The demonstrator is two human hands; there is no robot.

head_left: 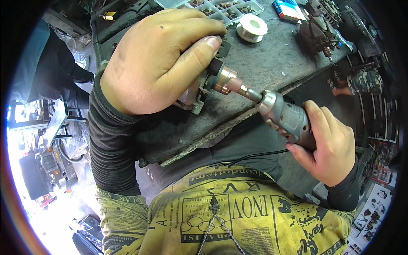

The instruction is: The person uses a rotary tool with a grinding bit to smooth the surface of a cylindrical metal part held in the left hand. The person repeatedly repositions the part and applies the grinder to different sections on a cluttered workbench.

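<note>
My right hand (pixel 329 142) is wrapped round the grey body of a rotary grinder (pixel 289 119) that points up and to the left. A pinkish grinding stone (pixel 235 85) sits on the tool's tip, at the open end of a copper-coloured ring (pixel 224 78). That ring belongs to a dark metal machine part (pixel 187 101), which my left hand (pixel 157 59) grips from above against the workbench (pixel 272 59). Much of the part is hidden under my palm and fingers. Whether the stone touches the ring's inside cannot be told.
Beyond my left hand lies a clear compartment box (pixel 231 10) of small copper-coloured pieces. A white spool (pixel 252 29), a blue-white box (pixel 289 9) and a greasy machine part (pixel 318 36) rest farther right. A black cord (pixel 259 156) crosses my lap. Another person (pixel 55 68) is at the left.
</note>
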